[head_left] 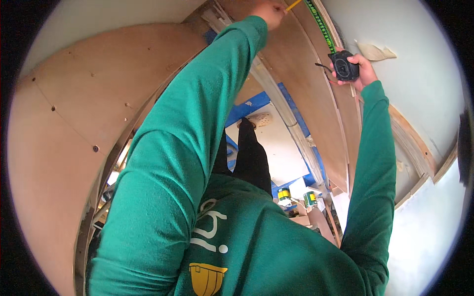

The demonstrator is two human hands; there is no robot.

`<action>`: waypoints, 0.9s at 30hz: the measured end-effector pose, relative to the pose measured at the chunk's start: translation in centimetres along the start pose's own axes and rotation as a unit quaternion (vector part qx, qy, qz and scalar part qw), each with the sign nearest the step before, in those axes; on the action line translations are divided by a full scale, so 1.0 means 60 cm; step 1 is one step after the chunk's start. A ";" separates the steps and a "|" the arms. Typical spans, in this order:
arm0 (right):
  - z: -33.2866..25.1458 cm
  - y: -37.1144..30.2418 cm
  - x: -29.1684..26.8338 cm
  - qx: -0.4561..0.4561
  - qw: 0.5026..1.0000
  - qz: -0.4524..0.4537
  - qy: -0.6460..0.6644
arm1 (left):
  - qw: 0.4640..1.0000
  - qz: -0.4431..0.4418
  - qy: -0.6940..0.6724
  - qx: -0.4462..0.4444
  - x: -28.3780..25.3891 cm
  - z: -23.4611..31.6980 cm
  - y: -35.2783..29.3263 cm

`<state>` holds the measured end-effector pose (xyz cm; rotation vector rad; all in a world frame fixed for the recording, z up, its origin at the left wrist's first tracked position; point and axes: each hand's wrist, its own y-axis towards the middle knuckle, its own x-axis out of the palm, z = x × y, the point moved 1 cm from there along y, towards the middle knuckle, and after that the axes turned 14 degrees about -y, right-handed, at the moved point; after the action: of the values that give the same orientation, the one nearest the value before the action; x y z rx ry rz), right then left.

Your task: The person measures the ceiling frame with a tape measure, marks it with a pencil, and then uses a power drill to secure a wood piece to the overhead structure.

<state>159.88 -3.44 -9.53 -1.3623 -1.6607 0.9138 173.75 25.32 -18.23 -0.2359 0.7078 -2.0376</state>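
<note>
My right hand grips a black tape measure with a dark strap hanging from it. Its green blade is drawn out along a wooden edge and runs off the top of the view. At the upper middle, my left hand is closed on a thin yellow pencil, angled toward the blade. The pencil's far end lies close to the tape; whether it touches anything cannot be made out.
Brown wood panels with screw holes curve along the left. A torn paper flap hangs from the pale wall at right. Below are a white board edged with blue, my shoe, and green-and-yellow cans.
</note>
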 end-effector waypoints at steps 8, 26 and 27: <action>0.005 -0.004 0.010 -0.004 1.000 0.028 0.000 | 0.999 0.003 -0.034 -0.008 -0.003 -0.001 0.002; 0.030 -0.003 0.056 -0.036 0.999 -0.018 0.005 | 0.996 0.075 -0.034 0.032 0.023 -0.030 0.041; 0.032 -0.003 0.055 -0.035 0.999 -0.017 0.009 | 0.998 0.065 -0.005 0.024 0.019 -0.015 0.031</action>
<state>157.73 -0.30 -9.79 -1.3805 -1.7116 0.8274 174.08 23.99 -20.13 -0.1682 0.6504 -1.9256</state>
